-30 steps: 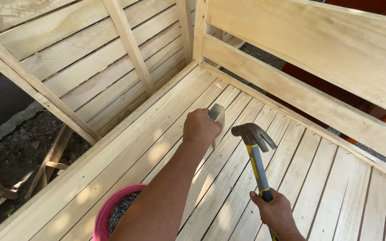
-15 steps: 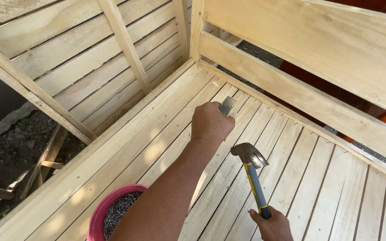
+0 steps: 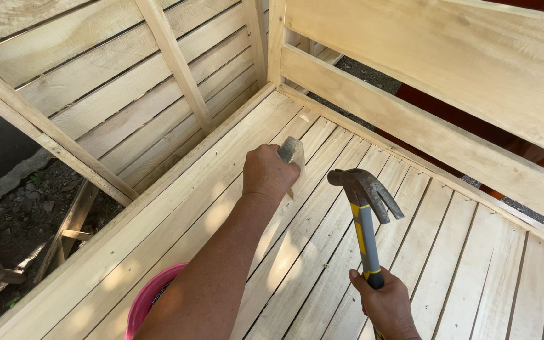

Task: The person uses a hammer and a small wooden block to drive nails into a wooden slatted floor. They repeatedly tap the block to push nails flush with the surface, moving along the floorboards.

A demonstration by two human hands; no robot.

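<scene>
Gripping a small wooden block (image 3: 293, 153) against the pale slatted floor (image 3: 461, 264), the person's left hand (image 3: 268, 174) is clenched around it. The right hand (image 3: 385, 305) clasps a claw hammer (image 3: 365, 208), raised just beside. A glancing swing could likely strike the left knuckles, close to the hammerhead.

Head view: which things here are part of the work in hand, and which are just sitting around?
In use:
- claw hammer, gripped by right hand
- small wooden block, held by left hand
- slatted plank floor

Sitting around:
- pink bucket, bottom edge
- wooden frame pieces on the ground
</scene>
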